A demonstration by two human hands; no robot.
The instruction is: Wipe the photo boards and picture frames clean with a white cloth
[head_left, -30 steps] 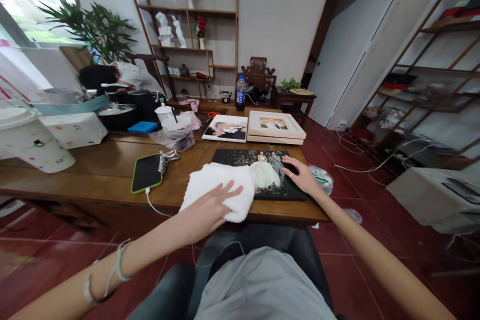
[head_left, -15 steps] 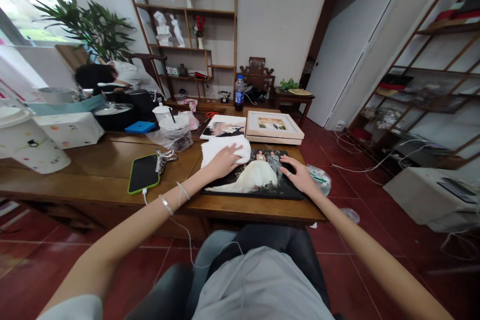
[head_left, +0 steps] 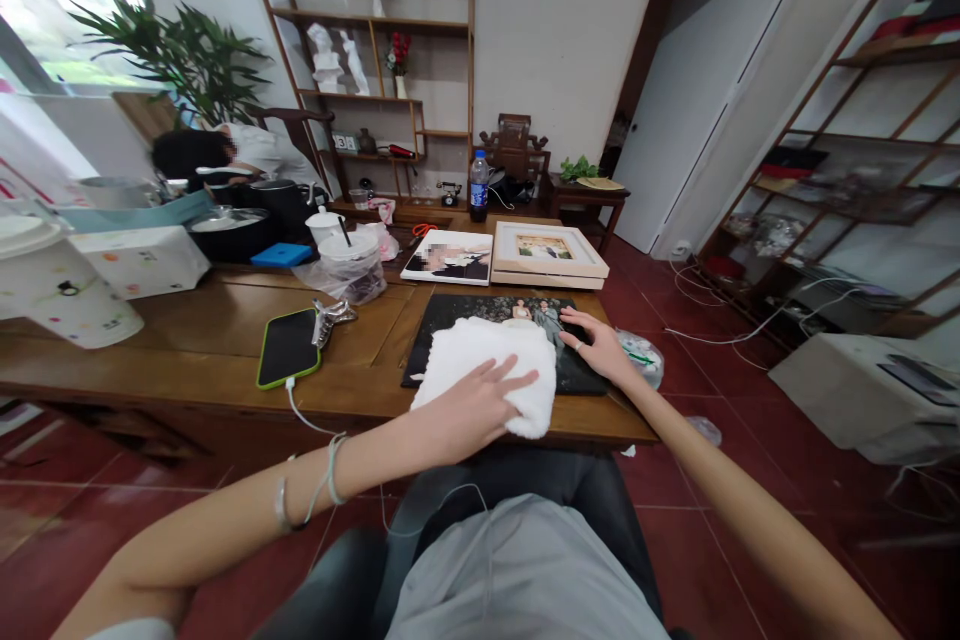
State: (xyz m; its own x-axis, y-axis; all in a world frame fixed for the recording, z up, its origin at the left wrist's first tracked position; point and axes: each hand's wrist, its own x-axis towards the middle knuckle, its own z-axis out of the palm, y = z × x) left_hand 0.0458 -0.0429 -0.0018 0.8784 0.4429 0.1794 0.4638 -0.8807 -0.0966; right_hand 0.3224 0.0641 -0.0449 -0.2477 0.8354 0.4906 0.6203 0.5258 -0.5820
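The left hand (head_left: pixel 478 408) lies flat, fingers spread, on one white towel (head_left: pixel 469 350), apparently to press it against the one wedding photo panel (head_left: pixel 579 375) beneath. The right hand (head_left: pixel 601 350), loosely open and grasping nothing, rests on the panel's right side, probably to steady it. Beyond both hands lie one framed photo (head_left: pixel 546 250) and one unframed photo print (head_left: pixel 471 267); one phone (head_left: pixel 289 350) lies left of the left hand.

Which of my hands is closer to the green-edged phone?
Left. Your left hand is on the white cloth, right of the phone; your right hand is farther right, at the right side of the dark photo panel.
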